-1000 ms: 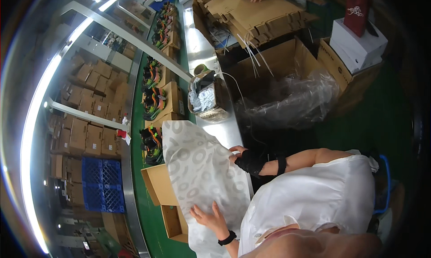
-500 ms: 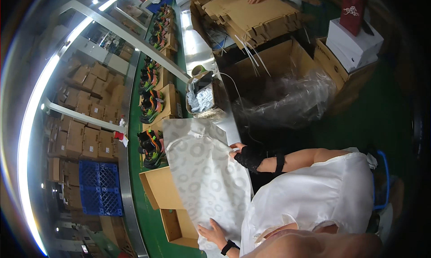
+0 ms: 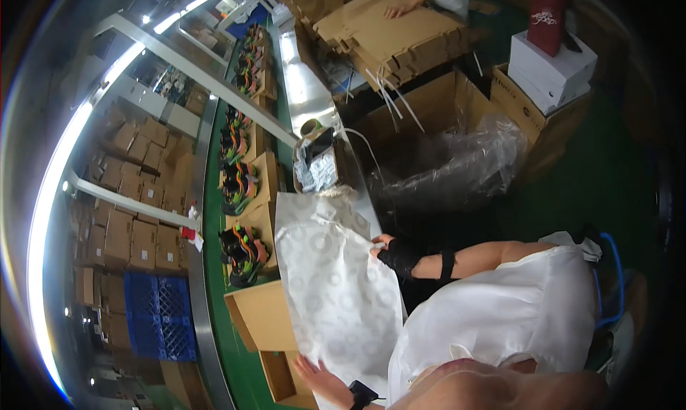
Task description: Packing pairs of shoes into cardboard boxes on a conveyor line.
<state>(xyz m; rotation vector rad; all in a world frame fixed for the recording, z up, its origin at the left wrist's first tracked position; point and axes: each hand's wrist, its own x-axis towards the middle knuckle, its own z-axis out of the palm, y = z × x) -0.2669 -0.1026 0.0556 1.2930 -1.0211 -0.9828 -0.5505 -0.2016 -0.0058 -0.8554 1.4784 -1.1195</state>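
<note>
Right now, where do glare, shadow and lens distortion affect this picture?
Head view: the tube light at left burns out to white, bowed by the fisheye; head view: the metal strip near the top throws glare; head view: the patterned paper looks paler lower down, its print hard to read there; head view: the green floor at right sits in shadow, and the corners fall to black.

White sheet (image 3: pixel 343 288) patterned with pale grey rings; around it, a plain brown carton (image 3: pixel 263 313) between eight and nine o'clock, shoes (image 3: pixel 243 253) of black, green and orange at ten, black glove (image 3: pixel 399 257) at two, white top (image 3: pixel 493 310) at three
</note>
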